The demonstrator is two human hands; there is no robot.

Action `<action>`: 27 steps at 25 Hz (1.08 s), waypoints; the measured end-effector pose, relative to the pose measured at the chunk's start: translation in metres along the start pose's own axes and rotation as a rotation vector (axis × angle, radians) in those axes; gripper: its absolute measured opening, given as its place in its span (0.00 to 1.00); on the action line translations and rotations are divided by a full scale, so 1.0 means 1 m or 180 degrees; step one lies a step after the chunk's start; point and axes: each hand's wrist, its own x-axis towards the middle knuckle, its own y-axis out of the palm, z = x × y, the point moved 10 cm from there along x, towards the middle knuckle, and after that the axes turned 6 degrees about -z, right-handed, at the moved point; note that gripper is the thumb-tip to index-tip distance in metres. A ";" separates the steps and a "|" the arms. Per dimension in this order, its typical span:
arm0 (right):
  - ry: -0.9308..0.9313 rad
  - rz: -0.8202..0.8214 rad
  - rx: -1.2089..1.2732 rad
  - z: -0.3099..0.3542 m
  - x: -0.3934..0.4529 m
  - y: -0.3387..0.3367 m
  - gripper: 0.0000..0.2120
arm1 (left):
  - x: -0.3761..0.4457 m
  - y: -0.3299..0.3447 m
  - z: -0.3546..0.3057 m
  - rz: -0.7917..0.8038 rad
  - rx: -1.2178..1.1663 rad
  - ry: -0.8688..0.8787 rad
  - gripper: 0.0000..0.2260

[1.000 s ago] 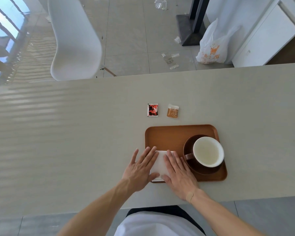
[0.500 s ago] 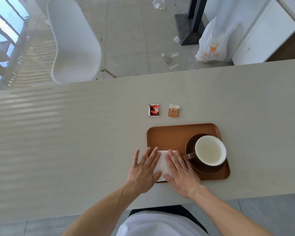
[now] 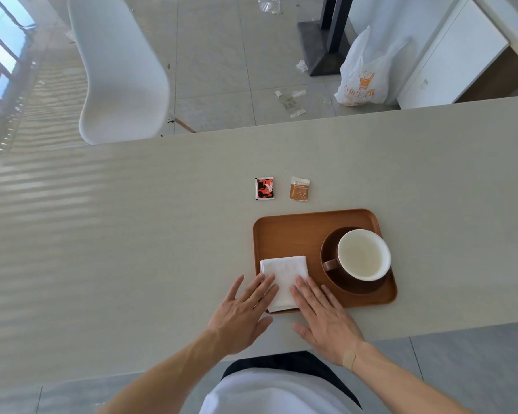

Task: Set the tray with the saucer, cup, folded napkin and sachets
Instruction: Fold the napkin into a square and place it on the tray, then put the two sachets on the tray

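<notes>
Smoothing the folded napkin [image 3: 283, 276] looks like the step in hand: it lies in the near left corner of the tray [image 3: 293, 231], beside the saucer [image 3: 331, 249] and cup [image 3: 364, 254]. Left hand [image 3: 240, 315] and right hand [image 3: 326, 319] lie flat, fingers apart, clamping nothing. Next, both sachets [image 3: 264, 188], beyond the tray on the bench [image 3: 132, 234], need picking. The napkin's near edge is hidden.

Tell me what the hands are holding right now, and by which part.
Nothing is gripped. The left hand and right hand lie flat and open, fingertips resting on the folded napkin's near edge.
</notes>
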 end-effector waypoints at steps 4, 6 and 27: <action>-0.0097 0.0076 -0.0009 0.001 0.003 0.006 0.34 | -0.002 0.006 0.000 0.0073 0.0068 -0.0052 0.30; -0.0048 0.0038 -0.0099 0.003 0.000 0.003 0.35 | -0.002 0.007 0.000 0.0114 0.0127 -0.0003 0.31; 0.0134 -0.0011 0.0883 -0.031 0.082 -0.109 0.16 | 0.065 -0.079 0.055 -0.0189 -0.1616 -0.1071 0.07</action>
